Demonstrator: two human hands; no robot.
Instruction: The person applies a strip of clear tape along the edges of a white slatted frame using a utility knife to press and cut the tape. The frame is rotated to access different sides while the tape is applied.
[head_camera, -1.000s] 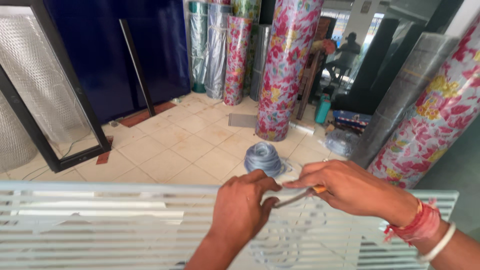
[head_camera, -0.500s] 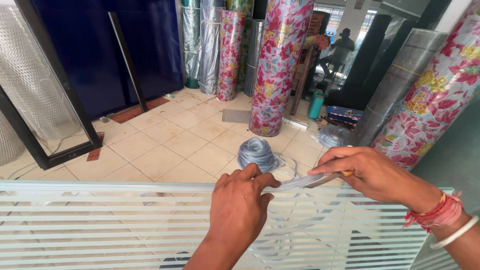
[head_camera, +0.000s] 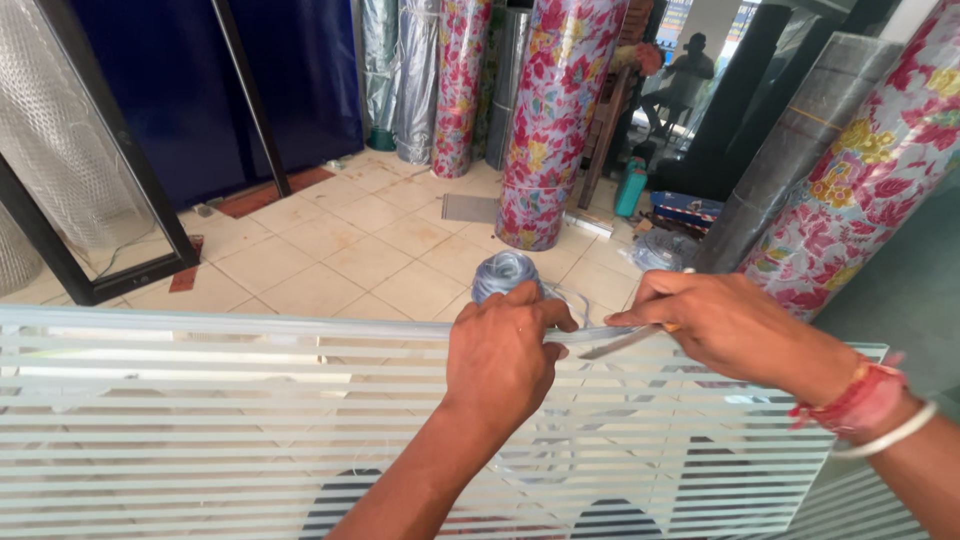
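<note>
My left hand is clamped, fingers curled, over the top edge of the striped frosted glass panel, pinning the pale rubber strip against it; my right hand is closed around a thin blade-like tool whose tip sits at the strip, just beside the left thumb. Risk as I see it: the tool skids off the slick edge into that thumb, or the strip pops out if the pinch loosens. Beyond the panel, the strip's bluish coil lies on the tiled floor, floral rolls farther back.
</note>
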